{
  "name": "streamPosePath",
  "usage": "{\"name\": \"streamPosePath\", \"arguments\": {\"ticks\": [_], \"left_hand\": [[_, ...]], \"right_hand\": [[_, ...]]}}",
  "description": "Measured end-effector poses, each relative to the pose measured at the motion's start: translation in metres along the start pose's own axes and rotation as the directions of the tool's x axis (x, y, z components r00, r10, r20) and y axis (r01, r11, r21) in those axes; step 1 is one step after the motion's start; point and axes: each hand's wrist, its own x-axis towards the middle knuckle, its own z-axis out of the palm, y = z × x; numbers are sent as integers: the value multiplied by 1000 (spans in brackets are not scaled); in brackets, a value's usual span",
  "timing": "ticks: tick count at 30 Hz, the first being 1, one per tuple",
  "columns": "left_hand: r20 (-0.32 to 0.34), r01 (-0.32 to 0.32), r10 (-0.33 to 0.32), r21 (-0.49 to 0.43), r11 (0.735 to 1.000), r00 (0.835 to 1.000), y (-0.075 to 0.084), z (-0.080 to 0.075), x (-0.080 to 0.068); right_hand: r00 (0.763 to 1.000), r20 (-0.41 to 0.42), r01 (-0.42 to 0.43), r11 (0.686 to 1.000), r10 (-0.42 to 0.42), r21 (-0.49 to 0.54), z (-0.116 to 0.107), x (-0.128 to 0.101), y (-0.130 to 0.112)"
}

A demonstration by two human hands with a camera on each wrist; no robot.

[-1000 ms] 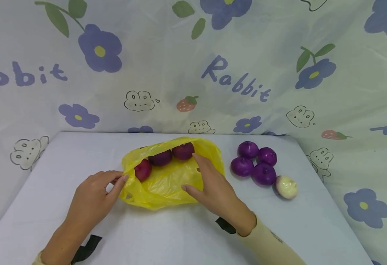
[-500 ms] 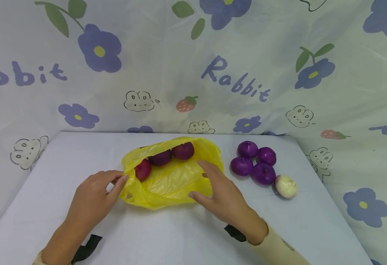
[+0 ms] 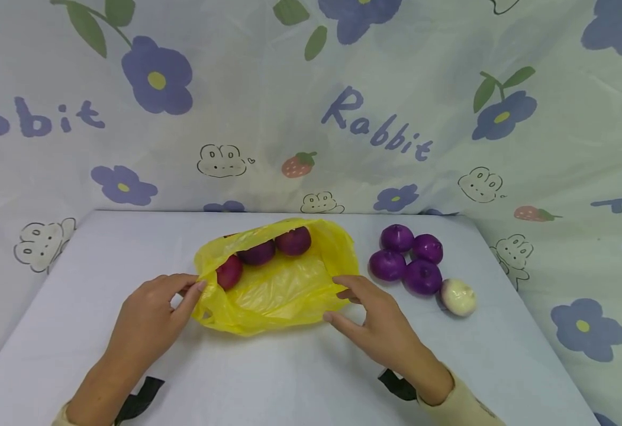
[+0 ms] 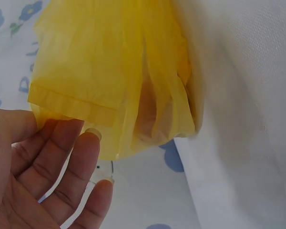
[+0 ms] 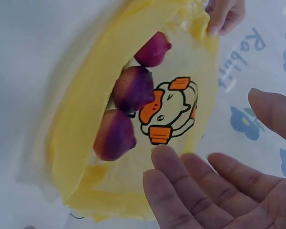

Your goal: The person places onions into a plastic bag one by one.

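A left hand (image 3: pixel 151 313) pinches the edge of a yellow bag (image 3: pixel 276 296) on a white tabletop (image 3: pixel 268 378); the right hand (image 3: pixel 382 325), its grip spread apart, is at the bag's other end. Only the right wrist view shows a cartoon print (image 5: pixel 178 109) beside the bagged purple onions (image 5: pixel 133 88). Floral fabric (image 3: pixel 257 89) lettered "Rabbit" lines the background.

bag (image 3: pixel 276 299): yellow, orange-and-black cartoon print (image 5: pixel 155 106) | onions (image 3: pixel 422 277): purple | lone onion (image 3: pixel 458 297): cream | tabletop (image 3: pixel 268 381): white | backdrop (image 3: pixel 257 71): white, blue-flowered

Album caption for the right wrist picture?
Three onions in a yellow bag, left hand holding its edge, right hand open.
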Motion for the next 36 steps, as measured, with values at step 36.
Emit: {"name": "streamPosePath", "arguments": {"ticks": [36], "left_hand": [[-18, 2, -2, 9, 1000, 1000, -5, 0, 0]], "right_hand": [[982, -188, -33, 954, -25, -298, -32, -6, 66]]}}
